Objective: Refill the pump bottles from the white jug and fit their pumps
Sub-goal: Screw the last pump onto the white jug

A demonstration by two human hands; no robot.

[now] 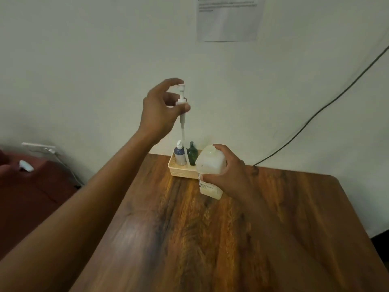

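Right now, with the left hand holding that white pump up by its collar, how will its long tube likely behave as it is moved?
The pump looks light: the left hand lifts it with a few fingers. Its thin tube hangs long below the grip, so it will probably flex and sway. It may drip or catch on the basket bottles it hangs in front of.

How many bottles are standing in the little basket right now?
2: a blue bottle on the left and a green bottle beside it, both in the cream basket. The jug covers the basket's right end, so another may be hidden.
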